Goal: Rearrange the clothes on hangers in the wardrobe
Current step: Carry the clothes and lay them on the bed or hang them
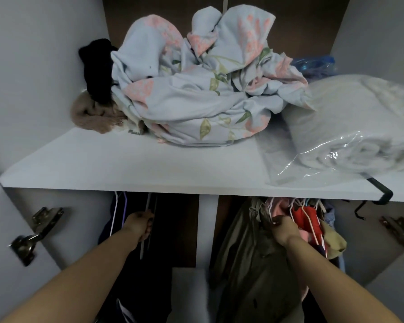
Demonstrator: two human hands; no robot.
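View down into an open wardrobe, below its shelf (126, 164). In the left compartment, the left hand (138, 226) reaches in with fingers (149, 226) curled round a pale hanger (148, 206). This hanger hangs edge-on near white and purple hangers (117, 206) and dark garments (107, 231). Past the central divider (205, 229), in the right compartment, the right hand (283, 230) is sunk among the bunched hangers (296, 206). Its fingers are closed on their necks beside an olive garment (250, 264); which hanger it holds cannot be told. The step in hand appears to be moving a hanger from one compartment to the other. To do it well, the hook should be lifted clear of the rail, which the shelf hides, before it travels sideways. One hanger should be parted from the bunch so that its neighbours are not dragged off, and the garment must pass in front of the divider without snagging. The clothes hang tightly packed on the right. The olive garment is long and limp; next come a pink garment (280, 205), a red garment (306, 217) and a tan garment (335, 238), shoulders overlapping on thin white wire. Such soft, crowded fabric is likely to slip off if tugged.
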